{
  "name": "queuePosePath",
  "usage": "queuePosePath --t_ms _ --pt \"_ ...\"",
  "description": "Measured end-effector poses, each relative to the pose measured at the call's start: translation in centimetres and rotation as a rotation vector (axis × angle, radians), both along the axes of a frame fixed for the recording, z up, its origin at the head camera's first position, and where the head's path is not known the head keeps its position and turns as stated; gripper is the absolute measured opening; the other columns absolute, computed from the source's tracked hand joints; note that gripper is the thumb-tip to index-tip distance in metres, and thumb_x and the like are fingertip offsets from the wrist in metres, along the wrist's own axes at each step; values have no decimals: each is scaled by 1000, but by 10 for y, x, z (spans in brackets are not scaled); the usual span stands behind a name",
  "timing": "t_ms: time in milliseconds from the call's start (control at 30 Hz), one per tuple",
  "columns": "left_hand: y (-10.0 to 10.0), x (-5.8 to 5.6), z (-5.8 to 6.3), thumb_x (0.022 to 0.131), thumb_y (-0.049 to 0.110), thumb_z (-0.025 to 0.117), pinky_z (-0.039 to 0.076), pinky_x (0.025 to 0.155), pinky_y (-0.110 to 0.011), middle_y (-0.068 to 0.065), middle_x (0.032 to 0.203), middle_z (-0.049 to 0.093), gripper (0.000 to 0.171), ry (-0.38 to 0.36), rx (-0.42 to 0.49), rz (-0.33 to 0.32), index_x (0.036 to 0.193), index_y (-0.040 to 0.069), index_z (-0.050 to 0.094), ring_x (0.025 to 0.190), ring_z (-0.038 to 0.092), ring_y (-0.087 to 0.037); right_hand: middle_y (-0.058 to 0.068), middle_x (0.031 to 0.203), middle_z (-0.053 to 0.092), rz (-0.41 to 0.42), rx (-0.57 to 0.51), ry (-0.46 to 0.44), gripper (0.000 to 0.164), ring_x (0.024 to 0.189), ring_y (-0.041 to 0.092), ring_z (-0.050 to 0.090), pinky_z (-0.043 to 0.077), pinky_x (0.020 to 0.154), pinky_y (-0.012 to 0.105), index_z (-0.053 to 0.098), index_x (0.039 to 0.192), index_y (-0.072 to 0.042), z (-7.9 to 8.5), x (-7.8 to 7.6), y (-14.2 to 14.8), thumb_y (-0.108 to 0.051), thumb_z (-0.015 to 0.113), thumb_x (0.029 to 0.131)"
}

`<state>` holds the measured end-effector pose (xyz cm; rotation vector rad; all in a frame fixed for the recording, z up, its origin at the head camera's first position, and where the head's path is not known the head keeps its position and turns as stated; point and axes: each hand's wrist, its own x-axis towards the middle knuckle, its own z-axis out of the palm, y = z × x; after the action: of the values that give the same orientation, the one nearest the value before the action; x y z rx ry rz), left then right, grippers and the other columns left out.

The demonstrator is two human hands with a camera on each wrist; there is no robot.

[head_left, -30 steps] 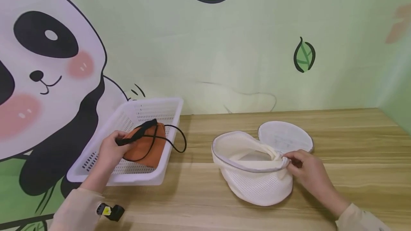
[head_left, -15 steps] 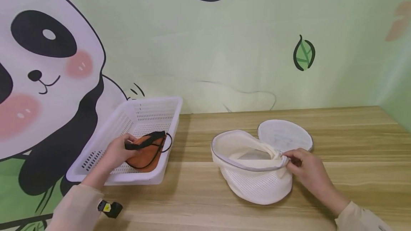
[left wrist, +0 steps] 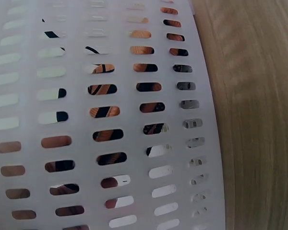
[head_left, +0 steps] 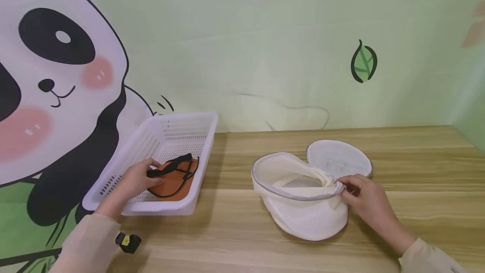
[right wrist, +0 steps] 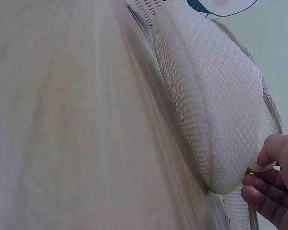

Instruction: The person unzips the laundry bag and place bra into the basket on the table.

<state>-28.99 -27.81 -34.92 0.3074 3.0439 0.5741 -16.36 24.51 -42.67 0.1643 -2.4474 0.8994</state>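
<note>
My left hand (head_left: 138, 177) reaches into the white perforated basket (head_left: 206, 151). Its thumb and fingers pinch the black band of an orange fabric piece with thin black straps (head_left: 176, 184), which lies inside; its exact kind is unclear. In the left wrist view the basket's slotted wall (left wrist: 77, 105) hides the hand, and bits of orange and black show through the slots. My right hand (head_left: 369, 199) pinches the rim of a cream mesh laundry bag (head_left: 303, 220) beside the lid's hinge. The bag stands with its mouth uncovered. The right wrist view shows the fingers (right wrist: 273, 148) on that rim.
The bag's round lid (head_left: 339, 158) lies folded back on the wooden table (head_left: 235, 231). A wall (head_left: 295, 45) with panda and leaf pictures rises behind. A small black device (head_left: 129, 242) sits at the left cuff.
My left hand has moved down and right, lowering the orange fabric piece with its straps into the basket. The right hand keeps its grip on the laundry bag's rim.
</note>
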Motion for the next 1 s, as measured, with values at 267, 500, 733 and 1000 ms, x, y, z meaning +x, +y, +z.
queuePosePath --t_ms 267,500,733,1000 --pt "5 2 0 81 20 76 50 79 -47 -26 106 64 48 13 -35 12 118 -3 57 95 61 -36 5 79 70 35 23 -87 22 68 -7 51 51 59 20 71 97 0 5 -1 8 3 68 75" --pt "19 12 6 85 20 70 49 85 -53 -30 113 58 44 82 -65 29 120 -4 57 104 57 -43 3 79 69 72 53 -146 23 69 -6 52 52 61 20 70 101 -1 13 -1 14 -1 68 78" --pt "43 27 13 86 16 69 48 86 -53 -28 111 59 39 252 -19 -9 119 -3 59 103 58 -42 -1 80 67 74 96 -184 25 70 -2 53 50 61 21 69 106 -4 22 0 22 -6 67 81" --pt "82 40 22 87 17 69 49 87 -52 -24 114 58 41 354 39 -68 123 0 58 105 57 -39 -1 80 69 105 162 -214 26 71 4 59 51 62 23 68 108 -2 28 -2 31 -11 67 84"
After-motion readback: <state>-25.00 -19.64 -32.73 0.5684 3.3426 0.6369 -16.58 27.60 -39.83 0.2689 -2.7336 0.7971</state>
